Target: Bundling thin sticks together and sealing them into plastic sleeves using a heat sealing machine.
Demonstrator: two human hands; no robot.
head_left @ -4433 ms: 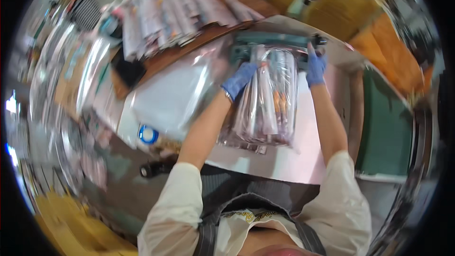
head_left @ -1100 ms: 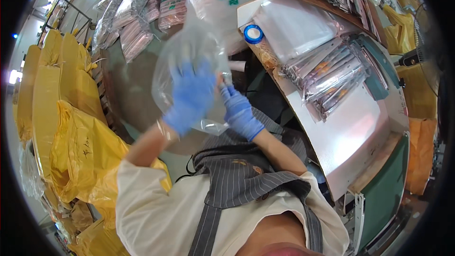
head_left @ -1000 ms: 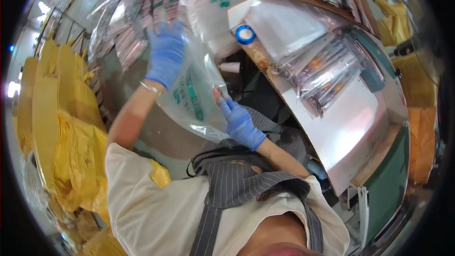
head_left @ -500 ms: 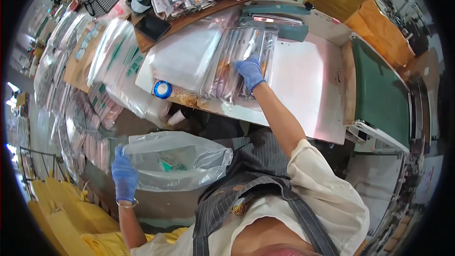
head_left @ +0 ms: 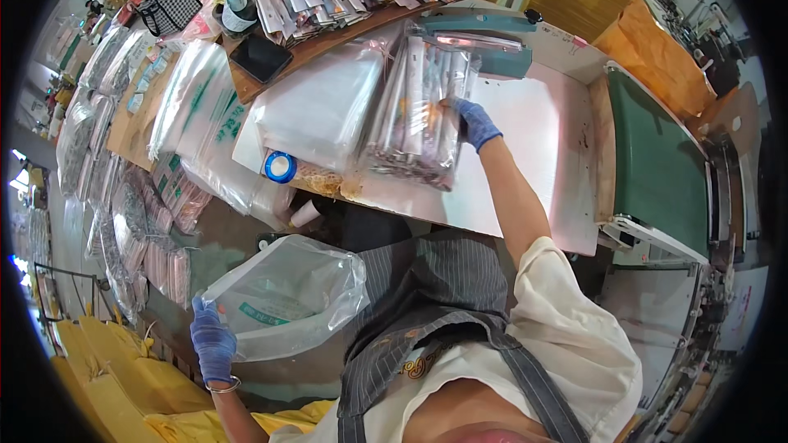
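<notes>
My left hand (head_left: 213, 341), in a blue glove, is closed on the left corner of a large clear plastic bag (head_left: 283, 291) with green print. The bag hangs spread beside my lap, its right end reaching my striped apron (head_left: 435, 271). On the white worktable, my right hand (head_left: 477, 124), also gloved, grips the right edge of a bundle of clear-wrapped long packets (head_left: 414, 115). The fingers curl around the bundle's side; some fingertips are hidden. Just behind the bundle stands a teal bag sealer (head_left: 484, 45).
Left of the bundle lies a stack of flat clear bags (head_left: 320, 107), with a blue tape roll (head_left: 280, 166) at the table edge. A wooden shelf (head_left: 382, 20) holds loose packets and a black phone (head_left: 261, 58). A green panel (head_left: 661, 164) stands at the right.
My right hand has moved from on top of the packets to their right edge, and the bundle's near end has shifted. My left hand has lowered slightly with the bag, which has tilted.
</notes>
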